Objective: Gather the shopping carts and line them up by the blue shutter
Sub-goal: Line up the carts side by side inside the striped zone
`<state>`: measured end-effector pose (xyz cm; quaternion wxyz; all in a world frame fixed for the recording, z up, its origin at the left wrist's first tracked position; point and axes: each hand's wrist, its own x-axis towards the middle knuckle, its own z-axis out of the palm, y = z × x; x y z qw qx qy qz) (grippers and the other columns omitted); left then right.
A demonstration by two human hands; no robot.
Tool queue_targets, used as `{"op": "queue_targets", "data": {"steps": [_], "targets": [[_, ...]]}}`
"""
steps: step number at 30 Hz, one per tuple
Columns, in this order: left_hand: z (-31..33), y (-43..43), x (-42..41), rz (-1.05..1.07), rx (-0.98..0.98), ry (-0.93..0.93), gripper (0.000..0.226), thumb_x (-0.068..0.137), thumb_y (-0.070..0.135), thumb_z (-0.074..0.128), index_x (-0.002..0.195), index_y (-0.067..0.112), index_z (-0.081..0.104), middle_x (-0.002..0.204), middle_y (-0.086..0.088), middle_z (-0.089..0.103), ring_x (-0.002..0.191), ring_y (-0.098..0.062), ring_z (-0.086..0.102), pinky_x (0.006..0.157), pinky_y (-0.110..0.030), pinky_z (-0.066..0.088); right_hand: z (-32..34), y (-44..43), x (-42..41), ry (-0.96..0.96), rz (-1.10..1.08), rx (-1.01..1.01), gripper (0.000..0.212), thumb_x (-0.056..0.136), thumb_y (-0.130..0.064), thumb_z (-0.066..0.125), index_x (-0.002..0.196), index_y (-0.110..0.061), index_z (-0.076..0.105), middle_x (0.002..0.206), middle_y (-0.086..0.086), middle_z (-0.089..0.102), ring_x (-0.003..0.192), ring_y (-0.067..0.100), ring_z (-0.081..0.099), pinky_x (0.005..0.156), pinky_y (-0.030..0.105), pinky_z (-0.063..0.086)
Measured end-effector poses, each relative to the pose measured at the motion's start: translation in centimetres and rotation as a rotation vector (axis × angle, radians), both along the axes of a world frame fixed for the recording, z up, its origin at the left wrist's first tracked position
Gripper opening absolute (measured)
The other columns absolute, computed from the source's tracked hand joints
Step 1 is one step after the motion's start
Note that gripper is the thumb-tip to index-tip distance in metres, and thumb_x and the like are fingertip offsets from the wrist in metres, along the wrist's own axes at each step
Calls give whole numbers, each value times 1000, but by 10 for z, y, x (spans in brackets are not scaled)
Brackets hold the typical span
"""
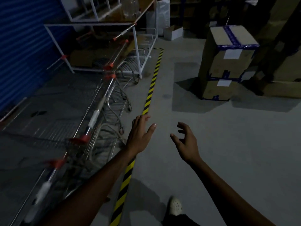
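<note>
Several wire shopping carts (91, 121) with red handle caps stand in a row along the left, side by side in front of the blue shutter (21, 51). Their handles run in a line toward me. My left hand (140, 136) is open, fingers spread, just right of the carts' handles and over the striped floor tape, touching nothing. My right hand (187, 142) is open too, fingers curled loosely, out over the bare concrete floor and holding nothing.
Yellow-black hazard tape (153, 84) runs along the floor beside the carts. A white metal rack (136, 51) stands at the far end of the row. Two stacked cardboard boxes (228, 62) sit at the right, with more boxes behind. My white shoe (175, 205) shows below.
</note>
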<state>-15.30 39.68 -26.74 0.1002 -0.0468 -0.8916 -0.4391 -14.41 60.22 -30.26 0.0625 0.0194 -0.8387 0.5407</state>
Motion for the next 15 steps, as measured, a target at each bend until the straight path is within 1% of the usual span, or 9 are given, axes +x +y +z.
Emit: {"op": "queue_targets", "data": {"steps": [3,5,7,9,11,15], "targets": [[-13,12,-53,25,-32,-88,66,85,74,35,125,23,50,123,3,52,114,-13,45,91,-28,37,38,10,-70,77,25,-31,56,95,-37,67,144,-22,44,144,-2,52,123,13,53,90,45,57],[-24,16,-83,36,-34,-141,69,84,77,34,126,25,50,124,3,52,115,-12,44,92,-27,36,63,13,-108,118,36,-43,56,94,-42,65,143,-23,45,143,-3,53,123,10,53,88,41,57],[-33,20,-113,33,-27,-190,69,84,77,36,127,25,50,126,2,51,117,-14,45,96,-31,40,84,14,-141,167,48,-60,56,92,-46,62,142,-26,46,142,-5,53,123,8,52,87,34,55],[-41,22,-146,30,-29,-234,64,88,74,44,128,25,49,126,1,51,120,-18,46,98,-36,42,97,14,-173,201,66,-75,55,91,-47,61,141,-29,46,143,-10,50,124,5,52,87,30,53],[-48,24,-180,34,-36,-236,61,90,70,47,129,24,50,125,-1,52,119,-19,45,97,-36,42,100,14,-207,212,78,-79,55,92,-47,61,141,-28,46,143,-13,48,125,4,51,88,30,53],[-59,26,-258,19,18,-211,55,92,69,48,128,28,49,126,1,50,119,-15,45,99,-39,45,88,11,-286,196,99,-53,56,92,-47,61,142,-26,46,144,-10,49,124,4,50,90,36,55]]}}
